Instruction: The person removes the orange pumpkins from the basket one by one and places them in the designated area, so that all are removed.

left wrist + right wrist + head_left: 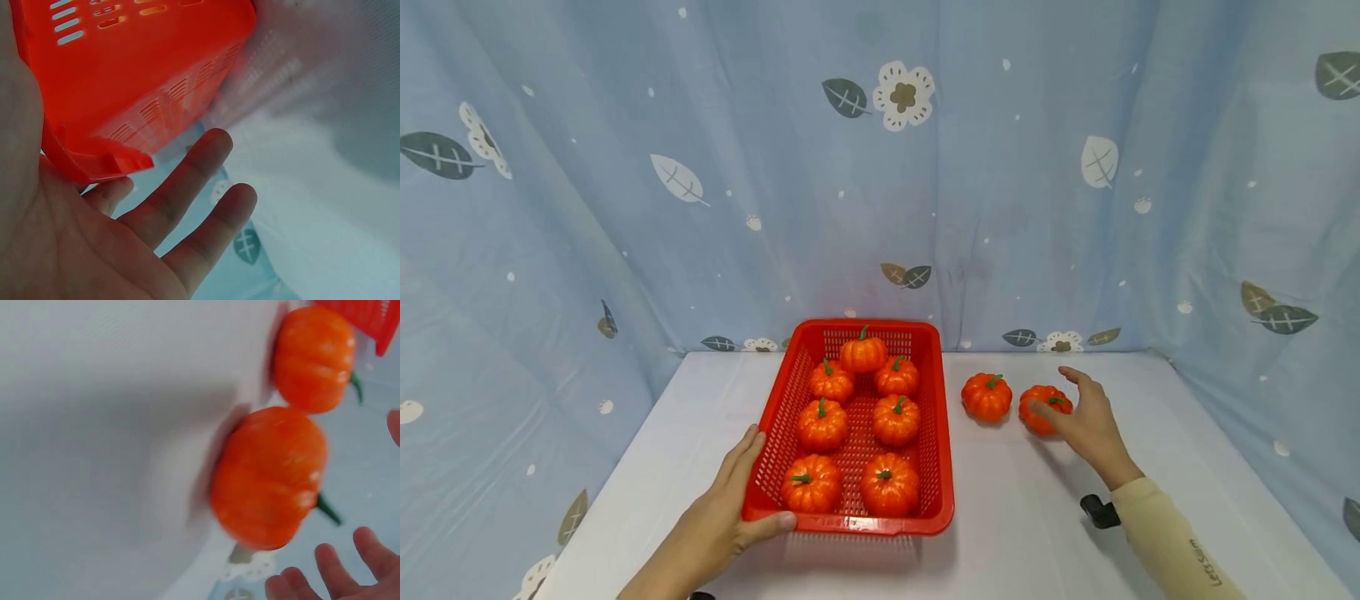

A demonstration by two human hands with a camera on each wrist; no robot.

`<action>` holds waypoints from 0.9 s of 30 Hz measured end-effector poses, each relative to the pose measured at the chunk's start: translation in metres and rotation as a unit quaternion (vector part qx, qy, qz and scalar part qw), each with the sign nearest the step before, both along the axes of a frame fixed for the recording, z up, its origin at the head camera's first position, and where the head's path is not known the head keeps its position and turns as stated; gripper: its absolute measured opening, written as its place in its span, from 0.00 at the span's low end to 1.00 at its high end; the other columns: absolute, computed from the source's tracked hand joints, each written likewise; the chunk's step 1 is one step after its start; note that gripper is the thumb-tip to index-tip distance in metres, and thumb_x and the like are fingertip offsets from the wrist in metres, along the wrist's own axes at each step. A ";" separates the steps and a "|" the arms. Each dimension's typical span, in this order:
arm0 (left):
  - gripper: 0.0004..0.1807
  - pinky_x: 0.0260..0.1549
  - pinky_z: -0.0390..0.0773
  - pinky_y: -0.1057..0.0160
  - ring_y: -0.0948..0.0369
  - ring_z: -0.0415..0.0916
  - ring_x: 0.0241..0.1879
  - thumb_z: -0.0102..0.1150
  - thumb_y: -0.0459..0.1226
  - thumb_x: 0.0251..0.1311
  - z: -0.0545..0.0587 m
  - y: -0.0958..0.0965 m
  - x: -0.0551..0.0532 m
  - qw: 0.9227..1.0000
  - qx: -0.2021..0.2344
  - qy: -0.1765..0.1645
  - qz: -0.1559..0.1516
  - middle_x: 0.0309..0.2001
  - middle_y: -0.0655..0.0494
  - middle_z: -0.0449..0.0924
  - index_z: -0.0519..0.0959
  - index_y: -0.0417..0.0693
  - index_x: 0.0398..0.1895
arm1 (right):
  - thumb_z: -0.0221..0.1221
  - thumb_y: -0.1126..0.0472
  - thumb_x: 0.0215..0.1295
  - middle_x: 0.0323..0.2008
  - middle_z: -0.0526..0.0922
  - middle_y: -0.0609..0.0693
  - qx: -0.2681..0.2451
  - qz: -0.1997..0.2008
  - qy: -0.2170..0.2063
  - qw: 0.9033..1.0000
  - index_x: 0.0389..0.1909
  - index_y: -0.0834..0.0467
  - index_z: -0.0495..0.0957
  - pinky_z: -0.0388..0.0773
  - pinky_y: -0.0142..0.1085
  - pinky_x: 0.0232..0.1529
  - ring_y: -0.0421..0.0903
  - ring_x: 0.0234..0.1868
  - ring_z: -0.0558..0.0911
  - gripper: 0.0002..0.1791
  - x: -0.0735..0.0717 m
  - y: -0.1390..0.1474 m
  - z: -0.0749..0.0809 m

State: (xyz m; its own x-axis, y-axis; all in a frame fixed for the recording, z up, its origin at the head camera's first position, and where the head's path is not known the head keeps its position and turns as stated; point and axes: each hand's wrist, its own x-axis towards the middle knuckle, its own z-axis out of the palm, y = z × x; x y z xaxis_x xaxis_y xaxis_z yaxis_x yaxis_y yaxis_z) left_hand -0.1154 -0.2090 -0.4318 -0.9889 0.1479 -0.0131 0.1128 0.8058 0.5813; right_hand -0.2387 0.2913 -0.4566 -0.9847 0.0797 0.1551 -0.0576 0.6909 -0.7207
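Note:
A red plastic basket stands on the table with several small orange pumpkins inside, each with a green stem. At its front left corner is my left hand, thumb along the front rim, fingers extended beside the left wall. The left wrist view shows those fingers straight and spread outside the basket. Right of the basket, two more pumpkins sit side by side, a left one and a right one. My right hand hovers at the right one, thumb overlapping it, fingers spread and holding nothing.
A white tabletop carries everything. Behind and on both sides hangs a blue curtain with leaves and flowers. A small black device shows by the right wrist.

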 end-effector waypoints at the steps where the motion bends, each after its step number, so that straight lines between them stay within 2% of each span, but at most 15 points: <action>1: 0.66 0.54 0.74 0.35 0.39 0.62 0.70 0.64 0.72 0.48 0.000 0.000 0.000 1.000 0.000 -0.001 0.000 0.82 0.54 0.38 0.42 0.55 0.83 | 0.69 0.52 0.64 0.70 0.59 0.74 -0.006 0.001 0.013 1.000 0.75 0.69 0.56 0.59 0.67 0.66 0.71 0.70 0.59 0.47 0.001 -0.003 0.004; 4: 0.66 0.54 0.74 0.35 0.39 0.61 0.71 0.65 0.71 0.49 0.000 0.000 0.000 1.000 0.002 0.000 0.000 0.82 0.54 0.38 0.43 0.54 0.83 | 0.69 0.54 0.65 0.70 0.60 0.72 -0.012 0.009 0.041 0.999 0.74 0.69 0.57 0.59 0.66 0.66 0.71 0.69 0.60 0.45 0.003 -0.015 0.013; 8: 0.66 0.55 0.73 0.35 0.39 0.62 0.70 0.65 0.71 0.49 0.001 0.000 0.001 1.000 0.006 0.005 -0.001 0.82 0.55 0.38 0.43 0.54 0.83 | 0.68 0.55 0.66 0.71 0.61 0.70 -0.015 0.029 0.057 0.998 0.74 0.67 0.58 0.62 0.66 0.65 0.69 0.69 0.61 0.43 0.003 -0.033 0.024; 13: 0.67 0.55 0.73 0.35 0.39 0.63 0.70 0.64 0.72 0.47 0.002 0.001 0.000 1.000 0.007 0.007 -0.003 0.82 0.54 0.38 0.43 0.54 0.83 | 0.67 0.55 0.67 0.70 0.63 0.66 -0.024 0.075 0.082 0.994 0.73 0.66 0.60 0.64 0.64 0.64 0.67 0.69 0.63 0.41 0.004 -0.060 0.041; 18: 0.67 0.55 0.74 0.36 0.39 0.62 0.70 0.64 0.72 0.48 0.001 0.000 0.002 1.000 0.007 0.008 -0.002 0.82 0.54 0.38 0.43 0.53 0.83 | 0.69 0.55 0.64 0.70 0.65 0.61 -0.010 0.124 0.122 0.985 0.73 0.63 0.63 0.61 0.61 0.67 0.61 0.70 0.63 0.40 0.002 -0.094 0.055; 22: 0.67 0.54 0.74 0.36 0.39 0.63 0.70 0.64 0.72 0.48 0.002 -0.001 0.002 1.000 0.003 0.010 -0.002 0.82 0.54 0.38 0.43 0.52 0.83 | 0.69 0.51 0.65 0.70 0.65 0.58 -0.014 0.155 0.110 0.982 0.74 0.59 0.62 0.64 0.58 0.67 0.58 0.70 0.65 0.41 0.002 -0.124 0.069; 27: 0.67 0.55 0.73 0.35 0.38 0.64 0.69 0.63 0.72 0.48 0.003 -0.001 0.001 1.000 0.002 0.005 -0.006 0.82 0.58 0.36 0.42 0.54 0.83 | 0.69 0.51 0.65 0.70 0.65 0.57 -0.058 0.187 0.096 0.976 0.74 0.59 0.62 0.68 0.56 0.66 0.57 0.68 0.67 0.42 -0.003 -0.155 0.085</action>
State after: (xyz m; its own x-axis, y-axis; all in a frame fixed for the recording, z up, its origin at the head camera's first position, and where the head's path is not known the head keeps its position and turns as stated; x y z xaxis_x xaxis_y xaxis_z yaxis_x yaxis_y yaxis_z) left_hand -0.1140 -0.2098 -0.4285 -0.9871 0.1603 -0.0024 0.1288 0.8021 0.5832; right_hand -0.2416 0.1362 -0.3719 -0.9017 -0.2523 0.3510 -0.4322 0.5101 -0.7436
